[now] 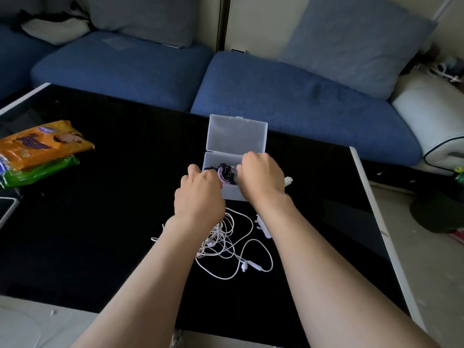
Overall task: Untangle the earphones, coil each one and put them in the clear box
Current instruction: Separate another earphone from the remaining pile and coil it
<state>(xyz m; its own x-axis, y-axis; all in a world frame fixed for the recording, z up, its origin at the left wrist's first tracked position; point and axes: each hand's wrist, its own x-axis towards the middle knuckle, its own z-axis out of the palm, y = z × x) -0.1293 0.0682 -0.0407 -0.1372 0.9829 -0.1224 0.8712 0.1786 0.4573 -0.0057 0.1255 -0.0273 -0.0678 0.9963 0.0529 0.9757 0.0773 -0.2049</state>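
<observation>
Clear box [229,195] sits mid-table on the black glass table [75,234], lid [236,133] hinged open and standing up on the far side. Inside: a coiled purple earphone [223,175] with black earphone parts [227,168] on top and to its left; the right half of the box interior is covered by the right hand [261,175]. That hand is knuckles-up over the box, fingers curled down inside, tips hidden, so cannot tell if it pinches a cable or just presses. Left hand [200,189] is at the box's left wall, fingers curled, thumb up near the rim; contact side hidden behind the hand, cannot tell if it grips the box or anything else. White earphones [226,243] lie in a loose tangle on the near side of the box, between the two forearms, partly under the left wrist; number of sets in the knot not readable. One loop runs out right to an in-line remote [255,266] with an earbud just beside it. Small white piece [263,228] right of the tangle, touching the right forearm's edge in view, identity unclear. Another white scrap [288,182] pokes out behind the right hand, mostly hidden. Far left: orange snack packet [42,144] on top of a green packet [37,173], both cut by the frame edge; print blurred. A white-rimmed flat device [5,209] below them is cut off too. Blue sofa [276,101] runs behind the table.
</observation>
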